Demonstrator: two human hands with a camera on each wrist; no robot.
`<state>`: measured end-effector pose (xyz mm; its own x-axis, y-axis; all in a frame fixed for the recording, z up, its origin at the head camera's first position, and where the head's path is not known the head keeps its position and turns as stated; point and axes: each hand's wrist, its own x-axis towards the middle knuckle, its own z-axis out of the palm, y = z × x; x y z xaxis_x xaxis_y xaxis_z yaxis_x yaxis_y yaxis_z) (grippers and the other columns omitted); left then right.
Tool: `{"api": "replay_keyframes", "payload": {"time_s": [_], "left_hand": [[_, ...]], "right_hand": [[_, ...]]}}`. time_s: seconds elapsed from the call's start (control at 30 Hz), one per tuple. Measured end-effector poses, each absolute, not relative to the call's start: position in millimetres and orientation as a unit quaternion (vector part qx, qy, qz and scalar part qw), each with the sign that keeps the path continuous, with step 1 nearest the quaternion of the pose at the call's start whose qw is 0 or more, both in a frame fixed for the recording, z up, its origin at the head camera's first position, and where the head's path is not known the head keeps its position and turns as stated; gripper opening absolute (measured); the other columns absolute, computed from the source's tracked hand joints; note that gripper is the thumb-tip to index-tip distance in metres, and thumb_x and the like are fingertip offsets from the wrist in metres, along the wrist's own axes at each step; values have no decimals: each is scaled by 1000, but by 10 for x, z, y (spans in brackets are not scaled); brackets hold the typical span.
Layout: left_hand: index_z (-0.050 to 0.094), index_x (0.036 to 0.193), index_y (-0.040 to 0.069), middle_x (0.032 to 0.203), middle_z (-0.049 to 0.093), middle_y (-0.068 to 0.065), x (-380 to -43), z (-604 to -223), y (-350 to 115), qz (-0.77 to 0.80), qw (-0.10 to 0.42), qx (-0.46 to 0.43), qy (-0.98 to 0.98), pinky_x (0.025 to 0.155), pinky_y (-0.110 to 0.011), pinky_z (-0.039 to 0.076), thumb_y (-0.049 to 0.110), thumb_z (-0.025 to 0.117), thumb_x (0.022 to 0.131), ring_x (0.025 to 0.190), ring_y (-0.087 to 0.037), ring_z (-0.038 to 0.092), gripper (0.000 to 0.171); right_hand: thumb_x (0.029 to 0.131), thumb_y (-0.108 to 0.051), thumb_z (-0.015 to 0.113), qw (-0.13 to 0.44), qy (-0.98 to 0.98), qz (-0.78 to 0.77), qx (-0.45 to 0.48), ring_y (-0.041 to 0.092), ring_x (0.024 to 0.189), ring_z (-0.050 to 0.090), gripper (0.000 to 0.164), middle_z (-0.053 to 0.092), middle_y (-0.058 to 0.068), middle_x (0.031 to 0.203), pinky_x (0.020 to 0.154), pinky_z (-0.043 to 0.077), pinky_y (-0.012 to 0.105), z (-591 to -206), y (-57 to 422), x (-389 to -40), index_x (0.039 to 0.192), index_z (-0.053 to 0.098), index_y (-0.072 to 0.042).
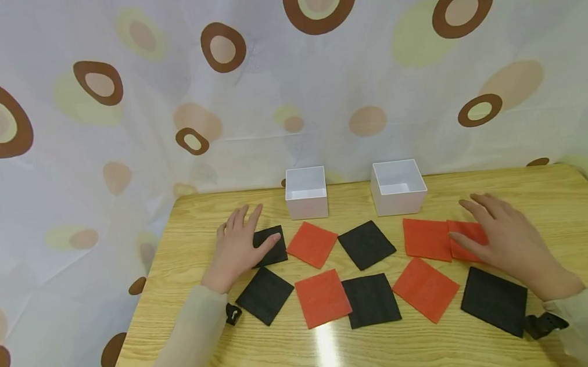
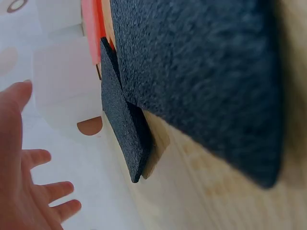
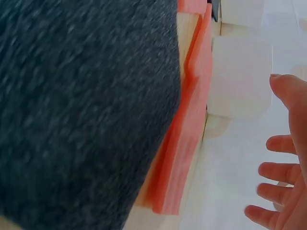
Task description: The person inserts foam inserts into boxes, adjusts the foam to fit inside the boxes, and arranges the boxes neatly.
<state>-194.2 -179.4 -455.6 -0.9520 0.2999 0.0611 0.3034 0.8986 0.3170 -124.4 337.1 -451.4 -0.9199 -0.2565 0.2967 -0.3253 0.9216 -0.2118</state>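
We find the person's left hand [image 1: 235, 249] at left of centre in the head view, its fingers spread and extended, gripping nothing. It hovers above a black, square, felt-like pad [image 1: 270, 235], which the thumb partly hides; the left wrist view confirms that the fingers are clear of the pads. A second black square [image 1: 265, 296] lies just below it in the frame. We observe the right hand [image 1: 511, 237] at right of centre, likewise with fingers extended and apart, holding nothing, above a red, square, felt-like pad [image 1: 469, 231] that it partly covers. That pad touches another red square [image 1: 427, 240] on its left. We count ten pads, five black and five red, lying flat in two uneven rows across the middle and lower middle of the frame. At lower right, a black square [image 1: 495, 302] lies partly behind a black wrist fitting [image 1: 545, 325]. Two white, open-topped, box-shaped containers, the left box [image 1: 307, 208] and the right box [image 1: 401, 204], stand upright and apart behind the pads, near the far edge of a yellowish wood-grain table [image 1: 267, 360]. We note a white cloth backdrop [image 1: 256, 108] patterned with brown rings filling the upper frame, and beige sleeves [image 1: 187, 344] on both arms.
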Motion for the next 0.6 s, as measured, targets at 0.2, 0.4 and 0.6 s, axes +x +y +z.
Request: {"api": "replay_keyframes", "payload": {"time_s": [0.2, 0.4, 0.6], "left_hand": [[31, 165, 15, 163, 34, -21, -2088, -4527, -1737, -202, 6, -163, -966, 115, -69, 31, 61, 63, 98, 149, -44, 33, 87], [38, 160, 9, 160, 38, -21, -2222, -4491, -1660, -257, 9, -178, -950, 117, -60, 35, 52, 70, 97, 147, -41, 36, 84], [37, 161, 12, 162, 36, -17, -2331, -4469, -1562, -299, -16, -176, -938, 119, -57, 36, 51, 71, 97, 149, -39, 34, 83]], "right_hand": [[87, -32, 84, 123, -971, 147, 142, 53, 123, 50, 66, 56, 32, 134, 101, 40, 72, -4476, 3249, -1226, 136, 59, 5], [87, -33, 84, 112, -970, 150, 152, 50, 119, 52, 63, 59, 28, 130, 98, 45, 70, -4446, 3145, -1234, 133, 61, 4], [87, -34, 84, 106, -969, 147, 167, 48, 116, 55, 64, 61, 27, 127, 96, 48, 68, -4430, 3024, -1248, 133, 61, 4]]}}
